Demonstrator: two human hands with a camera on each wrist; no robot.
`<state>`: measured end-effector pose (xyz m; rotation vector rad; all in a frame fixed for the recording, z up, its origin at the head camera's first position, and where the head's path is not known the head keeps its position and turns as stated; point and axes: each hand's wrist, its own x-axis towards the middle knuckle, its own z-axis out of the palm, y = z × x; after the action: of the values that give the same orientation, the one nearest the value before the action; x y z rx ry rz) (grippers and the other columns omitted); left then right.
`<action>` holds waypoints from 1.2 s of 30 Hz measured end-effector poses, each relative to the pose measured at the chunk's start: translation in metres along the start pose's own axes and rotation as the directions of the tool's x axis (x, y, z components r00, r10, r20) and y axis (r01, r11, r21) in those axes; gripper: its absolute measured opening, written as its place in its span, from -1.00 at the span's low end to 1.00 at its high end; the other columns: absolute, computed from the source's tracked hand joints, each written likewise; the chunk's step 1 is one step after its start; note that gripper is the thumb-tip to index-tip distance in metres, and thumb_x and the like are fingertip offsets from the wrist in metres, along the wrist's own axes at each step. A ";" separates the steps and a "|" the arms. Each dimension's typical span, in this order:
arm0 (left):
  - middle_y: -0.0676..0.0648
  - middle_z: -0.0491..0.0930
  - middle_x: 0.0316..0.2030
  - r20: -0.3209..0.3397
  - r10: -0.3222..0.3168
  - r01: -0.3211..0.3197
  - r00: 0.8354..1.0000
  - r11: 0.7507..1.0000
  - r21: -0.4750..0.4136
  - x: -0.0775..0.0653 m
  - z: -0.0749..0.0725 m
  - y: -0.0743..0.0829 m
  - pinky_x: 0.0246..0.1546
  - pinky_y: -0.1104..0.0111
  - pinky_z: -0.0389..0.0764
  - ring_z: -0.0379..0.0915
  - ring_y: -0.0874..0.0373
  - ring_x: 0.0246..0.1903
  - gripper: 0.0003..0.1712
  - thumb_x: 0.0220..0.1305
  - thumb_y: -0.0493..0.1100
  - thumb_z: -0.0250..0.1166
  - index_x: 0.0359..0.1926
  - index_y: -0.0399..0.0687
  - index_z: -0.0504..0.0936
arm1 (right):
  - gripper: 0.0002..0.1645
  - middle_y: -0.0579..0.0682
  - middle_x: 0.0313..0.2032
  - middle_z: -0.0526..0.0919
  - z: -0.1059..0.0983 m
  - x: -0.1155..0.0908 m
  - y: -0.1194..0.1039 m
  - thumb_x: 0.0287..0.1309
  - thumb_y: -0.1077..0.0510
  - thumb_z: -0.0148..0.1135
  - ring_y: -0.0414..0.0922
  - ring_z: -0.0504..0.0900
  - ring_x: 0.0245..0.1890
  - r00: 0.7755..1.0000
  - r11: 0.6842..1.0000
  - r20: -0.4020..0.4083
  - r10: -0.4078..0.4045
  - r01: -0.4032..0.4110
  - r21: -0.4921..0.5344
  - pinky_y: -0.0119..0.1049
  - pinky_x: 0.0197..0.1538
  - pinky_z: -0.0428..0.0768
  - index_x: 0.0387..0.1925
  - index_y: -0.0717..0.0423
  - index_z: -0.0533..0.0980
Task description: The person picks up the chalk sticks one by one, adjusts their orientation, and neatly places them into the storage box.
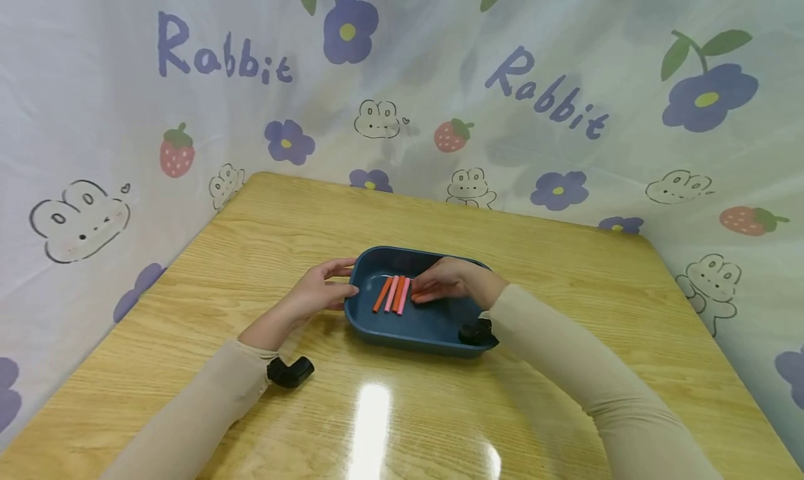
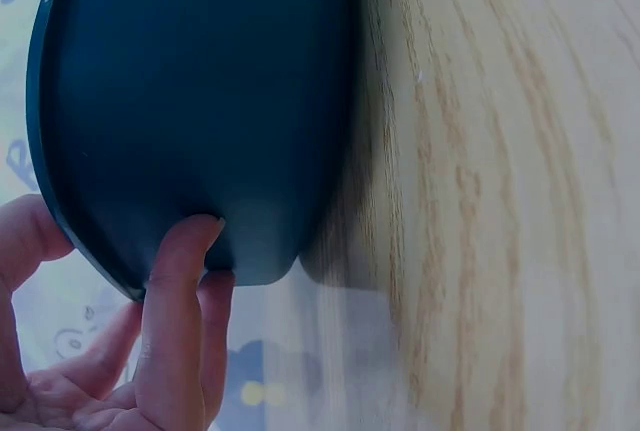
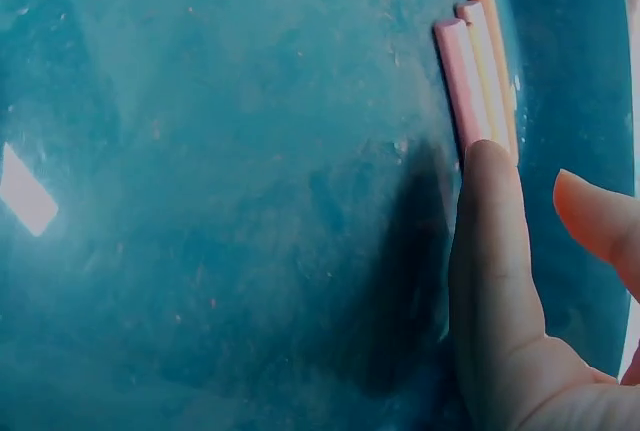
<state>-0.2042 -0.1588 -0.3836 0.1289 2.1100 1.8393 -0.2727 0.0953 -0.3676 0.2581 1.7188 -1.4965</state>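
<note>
Slim straight sticks (image 1: pixel 398 295), orange and pink; blue tray (image 1: pixel 408 341)

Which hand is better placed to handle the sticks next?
Probably the right hand: it reaches inside the blue container, one finger right at a pink stick. The left hand touches the container's end, away from the sticks, better placed for steadying.

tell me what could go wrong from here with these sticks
The right hand is close beside the row of sticks, so a nudge might scatter them. The left hand grips one end of the tub, so a tug could make the sticks roll.
</note>
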 end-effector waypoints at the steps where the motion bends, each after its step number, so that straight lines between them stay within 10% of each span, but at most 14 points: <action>1: -0.31 0.22 0.23 0.000 0.001 -0.001 1.000 1.000 -0.002 0.000 0.000 0.000 -0.21 0.20 0.62 0.42 -0.16 0.04 -0.28 0.21 -0.33 0.20 0.37 -0.15 0.17 | -0.64 0.21 -0.29 0.61 -0.001 -0.001 -0.001 0.23 0.40 0.07 -0.06 0.64 -0.34 1.000 1.000 0.009 -0.006 0.006 -0.005 -0.22 -0.07 0.60 0.05 0.51 0.41; 25: -0.31 0.20 0.23 0.004 0.002 -0.002 1.000 1.000 0.002 -0.001 0.002 0.001 -0.20 0.19 0.62 0.46 -0.17 -0.01 -0.28 0.22 -0.34 0.19 0.38 -0.14 0.15 | -0.45 0.49 0.22 0.18 -0.029 -0.059 -0.014 0.30 0.38 -0.08 -0.08 0.62 -0.23 0.963 0.970 0.118 -0.244 0.241 0.039 -0.07 0.21 0.33 0.29 0.48 0.12; 36: -0.31 0.22 0.22 -0.006 -0.004 0.004 1.000 1.000 0.006 -0.001 0.003 0.001 -0.21 0.20 0.62 0.49 -0.13 -0.05 -0.28 0.22 -0.33 0.20 0.38 -0.13 0.16 | -0.44 0.39 0.04 0.43 -0.054 -0.079 0.005 0.28 0.39 -0.04 -0.08 0.62 -0.20 0.948 0.950 0.076 -0.310 0.307 0.051 -0.15 0.09 0.49 0.26 0.53 0.12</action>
<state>-0.2027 -0.1565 -0.3823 0.1211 2.1180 1.8334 -0.2427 0.1728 -0.3191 -0.0589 1.7220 -1.7404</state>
